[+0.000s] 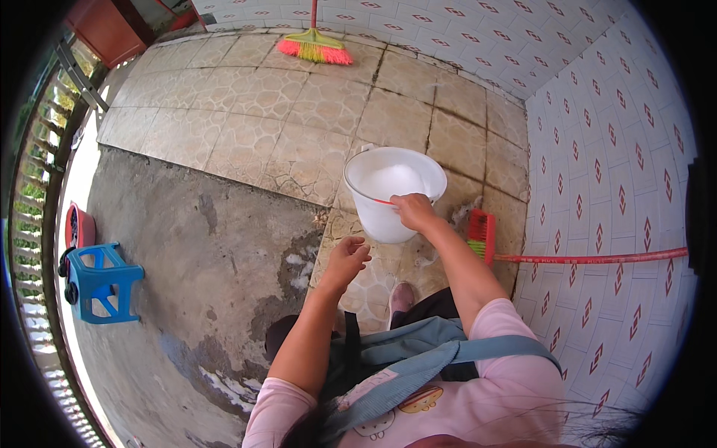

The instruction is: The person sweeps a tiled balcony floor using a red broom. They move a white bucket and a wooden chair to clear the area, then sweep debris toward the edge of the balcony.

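A white plastic bucket (379, 224) stands on the tiled floor in front of me, with white suds (399, 181) inside. At its near rim my right hand (415, 211) is closed on the bucket's handle (379, 201), part of which shows red. My left hand (349, 260) hovers to the near left of the bucket, apart from it, its fingers loosely bent and holding nothing. Right of the bucket a scrub brush (482, 236) with red and green bristles rests on the floor; its long red pole (597, 258) reaches to the right along the tiled wall.
A broom (314, 51) with pink and yellow bristles stands by the far wall. To the left, a blue stool (108, 287) and a red basin (81, 226) sit near the balustrade (28, 254). Wet patches and foam (228, 388) mark the grey concrete. My shoe (402, 299) is just below the bucket.
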The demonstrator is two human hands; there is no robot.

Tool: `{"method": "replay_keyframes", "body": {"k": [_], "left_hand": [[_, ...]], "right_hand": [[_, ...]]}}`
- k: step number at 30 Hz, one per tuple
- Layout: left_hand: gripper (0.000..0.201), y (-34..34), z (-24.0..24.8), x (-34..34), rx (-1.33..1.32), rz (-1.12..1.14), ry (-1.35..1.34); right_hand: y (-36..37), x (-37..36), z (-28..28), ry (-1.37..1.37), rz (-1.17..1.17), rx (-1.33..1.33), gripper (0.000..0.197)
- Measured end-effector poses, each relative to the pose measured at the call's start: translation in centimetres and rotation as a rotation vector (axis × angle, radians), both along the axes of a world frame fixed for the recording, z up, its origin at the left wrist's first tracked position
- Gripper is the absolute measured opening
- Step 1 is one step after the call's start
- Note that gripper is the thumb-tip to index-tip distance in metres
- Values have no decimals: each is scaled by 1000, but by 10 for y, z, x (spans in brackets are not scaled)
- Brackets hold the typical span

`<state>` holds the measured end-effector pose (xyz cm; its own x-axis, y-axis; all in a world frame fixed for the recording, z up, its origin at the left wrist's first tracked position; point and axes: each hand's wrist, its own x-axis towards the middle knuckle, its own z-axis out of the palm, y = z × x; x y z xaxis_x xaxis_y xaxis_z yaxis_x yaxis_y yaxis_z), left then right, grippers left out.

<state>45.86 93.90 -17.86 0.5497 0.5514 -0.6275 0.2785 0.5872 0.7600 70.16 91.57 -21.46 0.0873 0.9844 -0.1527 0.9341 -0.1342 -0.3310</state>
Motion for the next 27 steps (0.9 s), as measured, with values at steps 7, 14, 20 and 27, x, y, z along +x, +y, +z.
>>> {"method": "replay_keyframes", "body": {"k": [7,14,20,27], "left_hand": [[53,0,-24,-5,79,78,39],[91,30,-28,-17,-343,380,-38],[92,72,-51,-39,-593,668,-98],[37,96,-106,-147,-835,1127,-98]], "right_hand": [[33,-1,10,44,18,14,8],[63,-52,19,58,188,19,10],[80,-126,29,145,418,47,7],[85,-233,-33,173,667,270,3]]}}
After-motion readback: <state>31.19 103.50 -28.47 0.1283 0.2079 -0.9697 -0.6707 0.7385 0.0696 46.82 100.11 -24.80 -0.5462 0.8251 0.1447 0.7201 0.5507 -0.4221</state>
